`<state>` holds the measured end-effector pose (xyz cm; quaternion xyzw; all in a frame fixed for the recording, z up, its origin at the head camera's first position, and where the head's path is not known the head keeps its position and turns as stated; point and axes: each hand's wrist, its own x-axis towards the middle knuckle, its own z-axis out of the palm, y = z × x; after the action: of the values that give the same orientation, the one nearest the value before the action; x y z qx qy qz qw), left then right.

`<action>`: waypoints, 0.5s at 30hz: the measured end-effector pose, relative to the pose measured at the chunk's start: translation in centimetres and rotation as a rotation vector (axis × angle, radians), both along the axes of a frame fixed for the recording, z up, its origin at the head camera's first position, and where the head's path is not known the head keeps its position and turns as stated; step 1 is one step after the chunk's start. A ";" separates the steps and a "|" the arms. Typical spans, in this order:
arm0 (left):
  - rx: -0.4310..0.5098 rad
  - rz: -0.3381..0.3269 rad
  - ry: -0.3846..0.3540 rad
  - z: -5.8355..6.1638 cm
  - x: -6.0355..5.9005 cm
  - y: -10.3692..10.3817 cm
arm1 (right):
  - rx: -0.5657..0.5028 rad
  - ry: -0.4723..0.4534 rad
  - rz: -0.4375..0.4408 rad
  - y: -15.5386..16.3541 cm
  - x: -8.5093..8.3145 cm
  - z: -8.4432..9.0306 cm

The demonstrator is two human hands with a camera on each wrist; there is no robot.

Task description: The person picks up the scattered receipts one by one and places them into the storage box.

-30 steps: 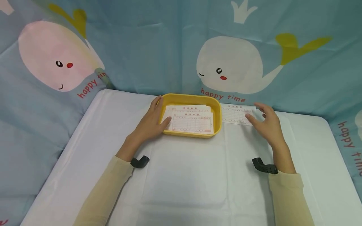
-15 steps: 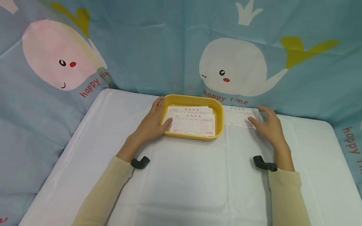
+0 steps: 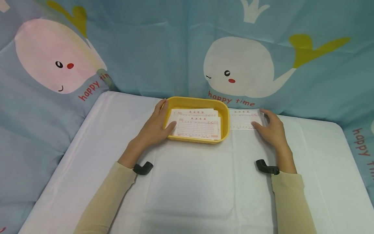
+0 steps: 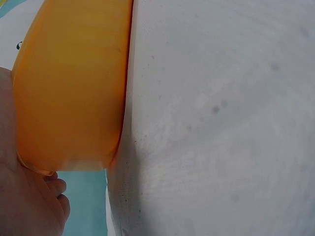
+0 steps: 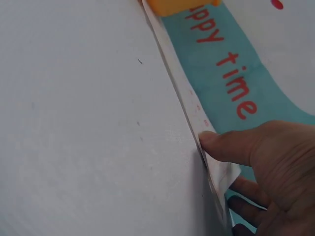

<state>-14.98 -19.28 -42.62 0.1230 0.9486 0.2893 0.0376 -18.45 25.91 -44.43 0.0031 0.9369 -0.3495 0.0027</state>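
A yellow plastic basket [image 3: 219, 103] stands at the back of the white table, holding several white receipt slips [image 3: 198, 128] printed in red. My left hand [image 3: 153, 130] grips the basket's left end, thumb over the rim and fingers along the outer side. In the left wrist view, the basket's wall [image 4: 74, 88] fills the upper left beside that hand. Right of the basket lies another receipt slip [image 3: 242, 120]. My right hand [image 3: 273, 128] pinches its right end. In the right wrist view, the thumb is on top of the slip [image 5: 194, 110], whose end bends up toward the fingers.
A blue cloth backdrop [image 3: 146, 58] with whale prints rises directly behind the table's back edge. The white tablecloth [image 3: 190, 182] stretches out in front of the basket. Each wrist carries a black camera mount [image 3: 267, 167].
My right hand has come slightly left and its fingers have drawn in on the loose slip, whose right end now bends. My left hand stays on the basket. The head view has shifted slightly.
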 end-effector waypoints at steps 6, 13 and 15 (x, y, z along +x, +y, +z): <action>0.000 0.000 0.004 0.1 0.1 -0.1 | -0.040 0.053 -0.036 -0.9 0.4 0.0; 0.003 -0.001 0.007 -0.1 0.0 -0.2 | -0.020 0.053 -0.056 -1.4 1.1 0.5; 0.004 -0.002 0.010 -0.2 0.0 -0.2 | -0.006 0.049 -0.057 -1.3 1.3 0.7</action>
<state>-14.95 -19.44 -42.80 0.1252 0.9481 0.2904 0.0330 -17.11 24.63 -43.77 0.0213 0.9352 -0.3522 -0.0304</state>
